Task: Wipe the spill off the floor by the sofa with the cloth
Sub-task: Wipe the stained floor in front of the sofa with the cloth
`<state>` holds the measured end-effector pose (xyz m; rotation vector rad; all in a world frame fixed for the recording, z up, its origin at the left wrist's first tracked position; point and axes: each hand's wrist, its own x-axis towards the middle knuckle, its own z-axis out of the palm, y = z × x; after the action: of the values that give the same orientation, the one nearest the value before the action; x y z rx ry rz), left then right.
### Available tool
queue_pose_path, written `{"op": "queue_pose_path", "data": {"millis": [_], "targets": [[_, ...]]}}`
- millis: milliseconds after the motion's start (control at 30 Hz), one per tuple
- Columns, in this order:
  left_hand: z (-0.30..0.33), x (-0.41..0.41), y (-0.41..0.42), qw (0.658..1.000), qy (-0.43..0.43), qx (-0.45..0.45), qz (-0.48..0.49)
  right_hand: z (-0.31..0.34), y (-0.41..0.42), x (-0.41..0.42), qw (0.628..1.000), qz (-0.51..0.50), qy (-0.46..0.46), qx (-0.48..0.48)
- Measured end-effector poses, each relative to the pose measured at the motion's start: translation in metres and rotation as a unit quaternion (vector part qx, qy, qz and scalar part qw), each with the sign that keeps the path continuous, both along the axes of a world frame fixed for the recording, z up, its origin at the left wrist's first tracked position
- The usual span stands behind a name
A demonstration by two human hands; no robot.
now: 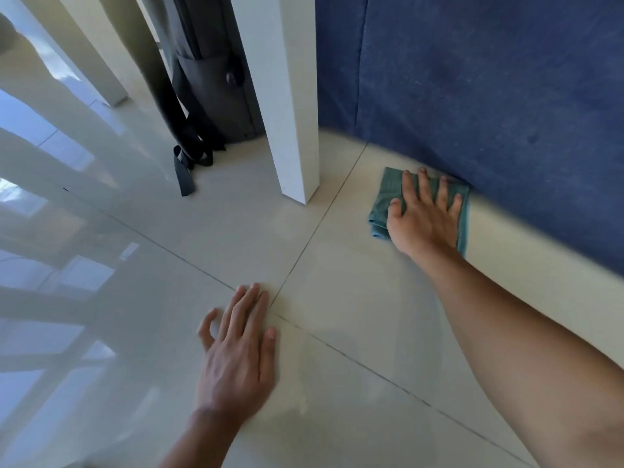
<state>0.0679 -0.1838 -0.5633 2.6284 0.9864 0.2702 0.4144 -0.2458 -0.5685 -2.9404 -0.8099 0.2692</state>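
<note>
So the cloth (388,194) was flat on the floor (337,332), right up against the base of the sofa (489,96), with the right hand (423,217) spread on top of it. The left hand (239,352) sat palm-down on the floor nearer the camera and off to the left, well apart from the cloth. A table leg (287,96) stood left of the cloth, beside the sofa's end, and behind that leg a bag (209,96) rested on the floor, straps (185,167) trailing out in front.

You've got glossy, smooth pale tile on the floor (236,231), mirror-like at left. The cloth (388,194) looks like ribbed teal terry, soft and matt; the sofa (489,96) is matt blue woven fabric, slightly mottled. The table leg (287,96) reads smooth, matt white, and the bag (209,96) matt grey fabric.
</note>
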Motion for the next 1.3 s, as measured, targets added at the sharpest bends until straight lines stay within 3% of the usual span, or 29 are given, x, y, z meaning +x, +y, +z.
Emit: {"op": "queue_pose_path", "data": {"millis": [133, 300, 567, 700, 833, 933, 1033, 1167, 1300], "targets": [[0.001, 0.003, 0.001, 1.000, 0.007, 0.005, 0.008, 0.001, 0.018, -0.017, 0.996, 0.084, 0.001, -0.010], [0.006, 0.001, 0.001, 1.000, 0.016, 0.000, 0.008, 0.007, 0.009, -0.100, 0.986, 0.163, 0.023, 0.013], [0.006, -0.003, 0.001, 1.000, 0.029, 0.002, 0.010, 0.004, -0.101, -0.240, 0.966, 0.246, 0.045, 0.064], [0.007, 0.001, -0.003, 0.999, 0.040, 0.000, 0.012, 0.006, -0.147, -0.221, 0.979, 0.190, 0.045, 0.053], [0.010, 0.001, -0.007, 0.999, 0.038, -0.006, 0.016, 0.010, -0.195, -0.164, 0.999, 0.024, 0.024, -0.001], [0.012, 0.005, -0.010, 0.999, 0.035, -0.017, 0.031, 0.009, -0.241, -0.124, 0.993, -0.114, 0.013, -0.026], [0.018, 0.030, -0.027, 0.999, 0.035, -0.030, 0.020, 0.005, -0.255, -0.110, 0.983, -0.181, 0.019, -0.032], [0.029, 0.076, -0.059, 0.996, 0.029, -0.043, -0.077, 0.012, -0.223, -0.123, 0.981, -0.185, 0.043, -0.028], [0.039, 0.107, -0.080, 0.990, 0.029, -0.053, -0.129, 0.014, -0.177, -0.175, 0.999, -0.026, 0.041, 0.003]]}}
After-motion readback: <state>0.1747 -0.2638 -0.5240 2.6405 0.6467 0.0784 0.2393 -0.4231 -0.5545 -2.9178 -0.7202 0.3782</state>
